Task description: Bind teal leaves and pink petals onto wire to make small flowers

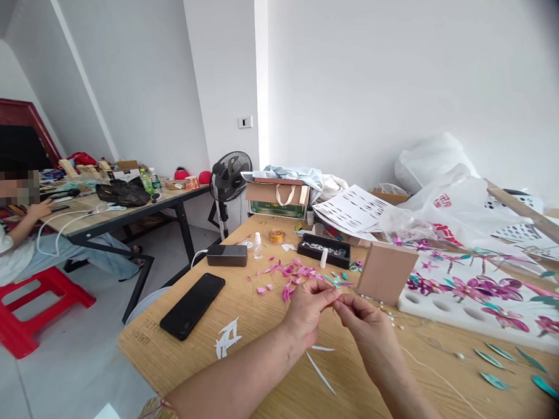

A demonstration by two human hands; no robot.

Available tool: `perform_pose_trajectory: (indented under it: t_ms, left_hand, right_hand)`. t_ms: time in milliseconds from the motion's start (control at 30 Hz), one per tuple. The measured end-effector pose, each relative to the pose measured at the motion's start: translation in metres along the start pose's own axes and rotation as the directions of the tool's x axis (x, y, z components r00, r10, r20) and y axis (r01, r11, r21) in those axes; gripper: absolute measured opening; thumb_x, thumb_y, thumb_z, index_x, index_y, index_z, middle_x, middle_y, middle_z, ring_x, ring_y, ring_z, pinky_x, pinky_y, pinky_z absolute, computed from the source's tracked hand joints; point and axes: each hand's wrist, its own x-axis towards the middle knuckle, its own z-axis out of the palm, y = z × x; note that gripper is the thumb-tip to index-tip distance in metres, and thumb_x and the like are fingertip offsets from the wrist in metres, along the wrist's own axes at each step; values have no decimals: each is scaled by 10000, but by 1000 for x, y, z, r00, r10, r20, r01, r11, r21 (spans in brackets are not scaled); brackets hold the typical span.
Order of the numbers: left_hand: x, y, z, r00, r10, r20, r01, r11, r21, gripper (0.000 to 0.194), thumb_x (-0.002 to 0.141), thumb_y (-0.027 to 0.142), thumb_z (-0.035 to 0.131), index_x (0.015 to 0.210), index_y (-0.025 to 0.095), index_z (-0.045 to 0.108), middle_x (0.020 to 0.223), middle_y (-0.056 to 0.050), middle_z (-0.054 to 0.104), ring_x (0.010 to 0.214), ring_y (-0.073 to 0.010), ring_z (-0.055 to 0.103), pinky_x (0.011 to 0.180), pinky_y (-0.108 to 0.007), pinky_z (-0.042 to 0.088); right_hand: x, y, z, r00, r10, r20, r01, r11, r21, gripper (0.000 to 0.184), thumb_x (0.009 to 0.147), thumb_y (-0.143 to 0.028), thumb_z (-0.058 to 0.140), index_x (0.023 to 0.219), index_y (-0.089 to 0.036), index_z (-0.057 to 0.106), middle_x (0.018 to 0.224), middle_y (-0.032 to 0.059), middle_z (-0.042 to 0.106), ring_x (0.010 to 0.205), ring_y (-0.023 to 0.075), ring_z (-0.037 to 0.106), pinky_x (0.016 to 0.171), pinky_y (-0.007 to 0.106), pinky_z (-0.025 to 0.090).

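My left hand point(310, 305) and my right hand point(364, 320) meet fingertip to fingertip over the wooden tabletop point(267, 346). Both pinch something tiny between thumb and forefinger; I cannot make out what. A thin pale thread point(447, 382) trails from my right hand toward the near right. Loose pink petals point(289, 276) lie just beyond my left hand. Small pearl beads point(384, 311) sit beside my right hand. A brown cardboard block point(386, 271) stands just behind the beads.
A black phone point(192, 305), a dark power bank point(226, 255), a small clear bottle point(257, 245), a wire spool point(276, 235) and a black tray point(324, 249) lie on the table. A foam board with pink flowers point(478, 293) is right. A seated person point(12, 233) is far left.
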Motion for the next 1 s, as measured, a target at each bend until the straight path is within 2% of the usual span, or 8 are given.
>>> perform_pose_trajectory:
  t_ms: [100,233,300,433,533,700,867,1000]
  left_hand:
    - [-1,-1,0,1000,-16,-3,15,998,-58,238,541,231,756,616,120,558,617,11,523,618,-84,475,643,-227,365]
    - [-3,-1,0,980,-49,194,66,994,-85,229,631,308,701,718,118,607,668,-15,539,653,-111,499,647,-257,383]
    - [-3,0,-1,971,-42,237,55,997,-48,269,674,365,657,759,111,632,726,-42,561,698,-132,513,671,-279,391]
    - [-3,2,-1,973,-11,229,-8,997,80,266,690,365,640,747,106,658,763,-55,588,744,-137,513,732,-290,379]
    - [-2,5,-1,977,-7,211,-18,993,115,229,655,322,674,711,100,663,725,-46,596,725,-128,511,734,-278,367]
    - [0,7,-2,990,-59,131,57,998,15,245,543,289,757,616,104,614,601,-2,552,622,-99,492,677,-259,359]
    - [1,6,-3,988,-75,137,84,995,-61,250,551,265,760,635,112,581,642,-6,560,636,-96,499,660,-247,354]
    - [2,3,-4,992,-93,80,101,989,-105,274,504,207,783,611,123,546,632,10,538,631,-88,494,662,-240,359]
  right_hand:
    - [-2,0,2,1000,-4,-16,4,1000,3,171,582,-367,700,625,-203,675,583,-18,593,582,135,439,567,246,320]
    - [-3,-4,-2,999,26,-21,-25,998,53,205,582,-398,695,621,-198,667,559,-18,555,530,121,394,526,248,315]
    - [-2,-6,-5,999,47,-8,-46,996,81,240,576,-418,698,636,-188,668,559,-13,537,517,114,377,508,247,311]
    - [0,-4,-10,996,78,47,-83,991,105,273,567,-430,712,606,-166,650,564,-10,512,507,99,364,491,238,301]
    - [0,-2,-9,992,88,85,-97,990,106,283,579,-438,701,632,-165,652,590,-6,524,506,95,360,488,237,308]
    - [-1,0,-5,994,66,85,-70,997,37,274,605,-451,669,611,-179,642,550,-21,511,493,98,356,484,236,292]
    - [0,2,-1,999,2,44,2,997,-74,249,590,-439,660,617,-192,656,561,-10,551,513,125,395,508,250,308]
    - [-1,1,2,999,-37,32,41,991,-131,222,607,-421,643,625,-200,661,582,4,572,587,162,456,567,265,345]
